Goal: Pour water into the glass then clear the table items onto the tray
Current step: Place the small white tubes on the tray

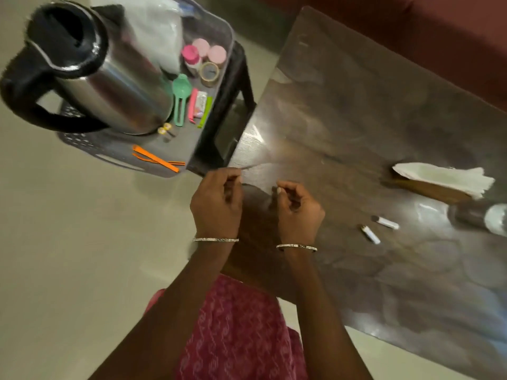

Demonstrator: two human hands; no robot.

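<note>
My left hand [216, 200] hovers over the table's left corner with its fingers curled in, and I see nothing in it. Just to its right, my right hand [299, 209] is also curled, thumb against forefinger. A small pale spot shows at that fingertip, too blurred to name. The grey tray [115, 156] stands on a dark stool [233, 111] left of the table. It carries a steel jug [109, 75] with a black lid, pink jars [208, 52], a tape roll [210, 74], a green scoop [180, 97] and orange strips [156, 159]. The glass [493, 219] sits at the table's right edge.
On the dark glossy table [356, 119] lie two small white sticks [370, 233] [385, 222] and a wooden holder with white napkins [444, 178]. A white bag [159, 31] fills the tray's far end. Pale floor lies to the left, a maroon sofa [452, 31] behind the table.
</note>
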